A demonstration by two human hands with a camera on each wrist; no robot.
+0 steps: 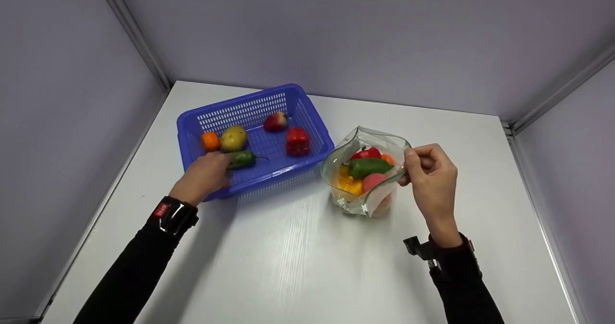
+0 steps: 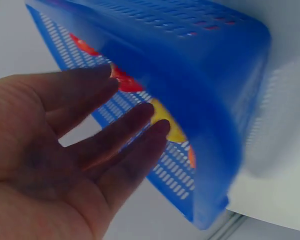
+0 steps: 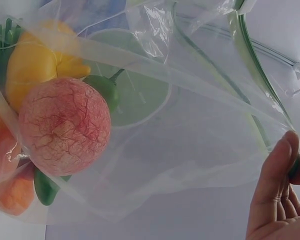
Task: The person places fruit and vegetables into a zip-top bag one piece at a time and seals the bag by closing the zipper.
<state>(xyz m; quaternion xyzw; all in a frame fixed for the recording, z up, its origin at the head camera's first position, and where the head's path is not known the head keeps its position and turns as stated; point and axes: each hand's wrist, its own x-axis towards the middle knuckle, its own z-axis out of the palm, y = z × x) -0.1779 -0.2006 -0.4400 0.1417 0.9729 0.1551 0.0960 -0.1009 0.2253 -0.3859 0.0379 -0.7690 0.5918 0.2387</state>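
Observation:
My left hand [image 1: 204,172] reaches over the near left rim of the blue basket [image 1: 269,177], right beside a green pepper [image 1: 242,159]. In the left wrist view its fingers [image 2: 135,120] are loosely extended with nothing between them. My right hand [image 1: 435,180] pinches the rim of a clear zip bag [image 1: 399,143] between thumb and fingers. The bag stands with its mouth spread. Inside it are a green pepper [image 1: 369,167], a red pepper [image 1: 370,153], a yellow pepper [image 1: 350,185] and a pink round fruit [image 3: 65,127].
Also in the basket are a small orange pepper [image 1: 210,141], a yellow-green fruit [image 1: 234,139], a strawberry [image 1: 276,121] and a red bell pepper [image 1: 297,142]. Basket and bag stand side by side on a white table [image 1: 269,266]. Grey panels [image 1: 336,40] enclose its back and sides.

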